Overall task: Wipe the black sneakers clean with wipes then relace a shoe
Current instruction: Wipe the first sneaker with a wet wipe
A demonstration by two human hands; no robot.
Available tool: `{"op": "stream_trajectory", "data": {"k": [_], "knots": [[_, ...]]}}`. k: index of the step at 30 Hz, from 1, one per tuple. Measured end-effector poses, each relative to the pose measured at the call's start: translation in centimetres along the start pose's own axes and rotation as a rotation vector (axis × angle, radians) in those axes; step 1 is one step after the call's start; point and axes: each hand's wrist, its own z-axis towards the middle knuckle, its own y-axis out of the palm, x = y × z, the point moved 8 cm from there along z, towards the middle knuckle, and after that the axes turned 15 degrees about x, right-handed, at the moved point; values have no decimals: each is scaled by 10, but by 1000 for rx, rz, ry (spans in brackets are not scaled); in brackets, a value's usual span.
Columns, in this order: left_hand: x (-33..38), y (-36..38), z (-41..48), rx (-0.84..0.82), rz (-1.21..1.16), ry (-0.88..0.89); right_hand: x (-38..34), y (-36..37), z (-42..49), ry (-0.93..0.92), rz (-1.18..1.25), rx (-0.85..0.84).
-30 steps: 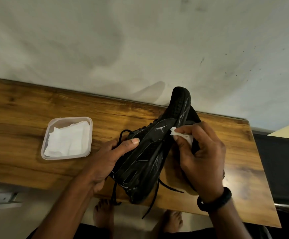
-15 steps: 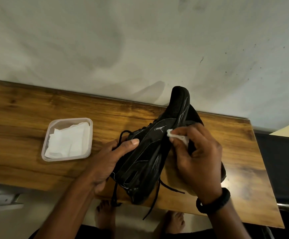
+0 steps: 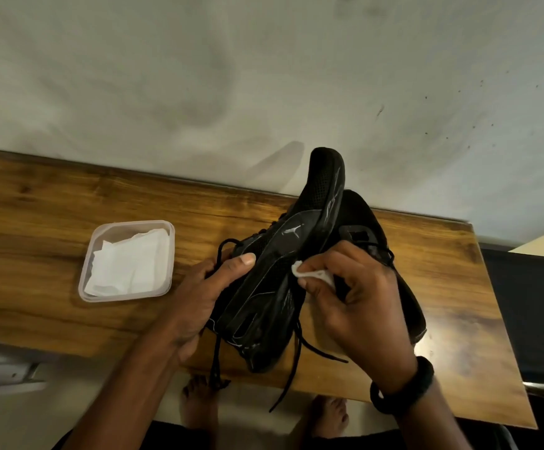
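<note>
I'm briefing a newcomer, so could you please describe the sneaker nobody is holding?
Find the right end of the wooden table, behind the right hand. The black sneaker there rests on the wood, partly hidden. Its twin is gripped by the left hand; this one is not held.

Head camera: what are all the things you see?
Held black lace-up sneaker: one, black, tilted above the table.
Second black sneaker: one, black, on the table, behind right hand.
Small white wipe: one, white, pinched at the held sneaker's side.
Clear square plastic tub: one, clear, table's left.
Folded white wipes: count unclear, white, inside the tub.
Brown wooden table: one, brown, against the wall.
Pale wall: one, whitish, behind.
Black wristband: one, black, right wrist.
Bare feet: two, below the table.
Left hand: one, gripping the held sneaker.
Right hand: one, pinching the wipe.
</note>
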Motion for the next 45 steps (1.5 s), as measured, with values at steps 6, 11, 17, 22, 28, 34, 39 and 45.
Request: {"op": "stream_trajectory", "data": {"k": [6, 11, 17, 22, 28, 34, 39, 45], "knots": [[8, -2, -3, 20, 21, 39, -12, 17, -12, 11, 134, -382], [14, 4, -8, 18, 44, 90, -1, -6, 0, 64, 26, 34], [16, 4, -9, 19, 19, 95, 0, 11, -9, 85, 42, -110], [18, 9, -11, 6, 28, 135, 5, -18, 3, 108, 29, 250], [17, 16, -14, 2, 12, 131, 5, -14, 1, 69, -66, 321], [16, 9, -10, 73, -21, 124, -10, 15, -4, -7, 19, 36], [18, 17, -14, 10, 2, 146, 5, -21, 12, 50, -71, 362], [16, 15, -12, 39, -9, 148, -8, -1, 7, -38, -26, 194]]}}
